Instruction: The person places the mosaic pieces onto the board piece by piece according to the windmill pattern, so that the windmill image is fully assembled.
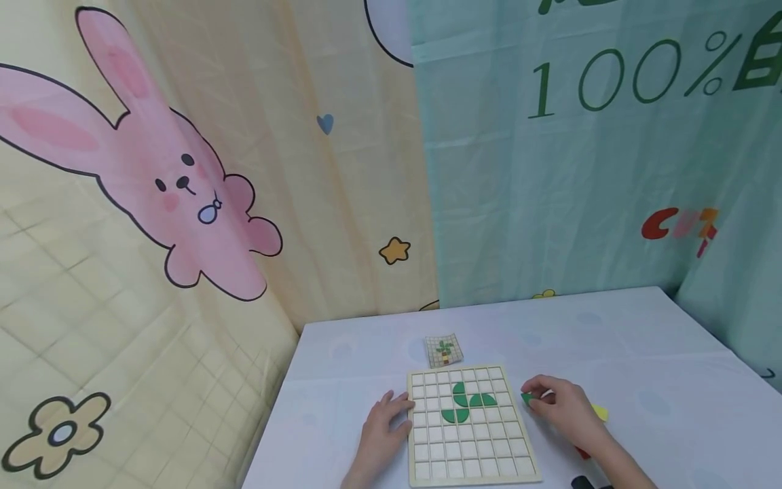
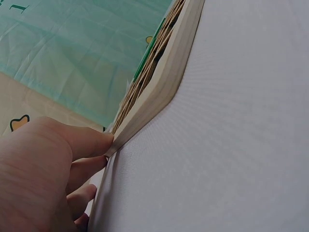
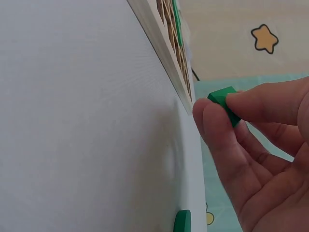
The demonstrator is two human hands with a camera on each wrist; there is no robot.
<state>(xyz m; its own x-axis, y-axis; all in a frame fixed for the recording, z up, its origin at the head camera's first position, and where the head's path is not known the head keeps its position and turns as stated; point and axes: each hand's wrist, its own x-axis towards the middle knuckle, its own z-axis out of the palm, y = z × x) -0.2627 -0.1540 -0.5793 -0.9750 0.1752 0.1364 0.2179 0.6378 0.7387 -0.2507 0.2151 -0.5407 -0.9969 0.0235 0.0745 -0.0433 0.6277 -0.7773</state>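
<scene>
A pale wooden grid board [image 1: 470, 451] lies flat on the table, with several green rounded pieces [image 1: 482, 401] set in squares of its upper half. My left hand [image 1: 380, 429] rests at the board's left edge; in the left wrist view the thumb and fingertips touch the wooden rim [image 2: 161, 92]. Just off the board's right side, my right hand [image 1: 567, 407] pinches a small green block [image 3: 232, 112] between thumb and fingers, above the tabletop. Part of that block is hidden by the fingertips. Beyond the board's far edge lies a small pattern card [image 1: 444, 351] showing a grid with green and brown shapes.
Near my right forearm, partly covered by it, are a yellow piece [image 1: 601, 412] and a red piece [image 1: 582, 453]. A black object [image 1: 582, 483] shows at the bottom edge. Another green piece [image 3: 182, 221] lies on the white table [image 1: 360, 353]. Printed curtains [image 1: 550, 190] hang behind.
</scene>
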